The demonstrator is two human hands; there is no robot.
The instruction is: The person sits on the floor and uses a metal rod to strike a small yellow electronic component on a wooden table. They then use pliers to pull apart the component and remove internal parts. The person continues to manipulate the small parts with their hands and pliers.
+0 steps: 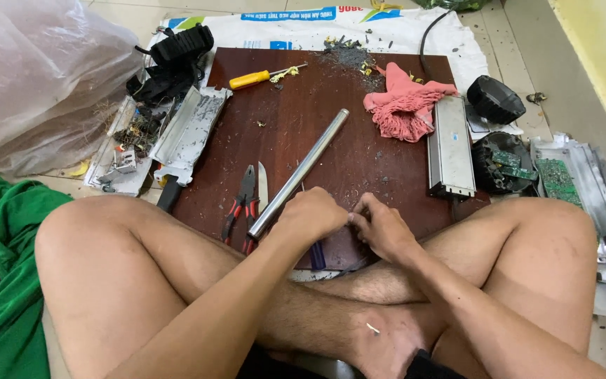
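My left hand (311, 214) and my right hand (381, 226) meet fingertip to fingertip at the near edge of a dark red wooden board (331, 126). Both are closed over something too small to make out. A long shiny metal tube (297, 173) lies slantwise on the board, its near end beside my left hand. Under my left wrist a blue-handled tool (317, 255) pokes out. Red-and-black pliers (241, 208) and a bare knife blade (262, 187) lie just left of the tube. My crossed bare legs frame the board.
A yellow screwdriver (255, 78) and a pink rag (406, 107) lie at the board's far side. A silver metal box (450, 146), black parts and green circuit boards (557, 179) are to the right. Metal casing (189, 132), scrap and a plastic bag (36, 77) are left.
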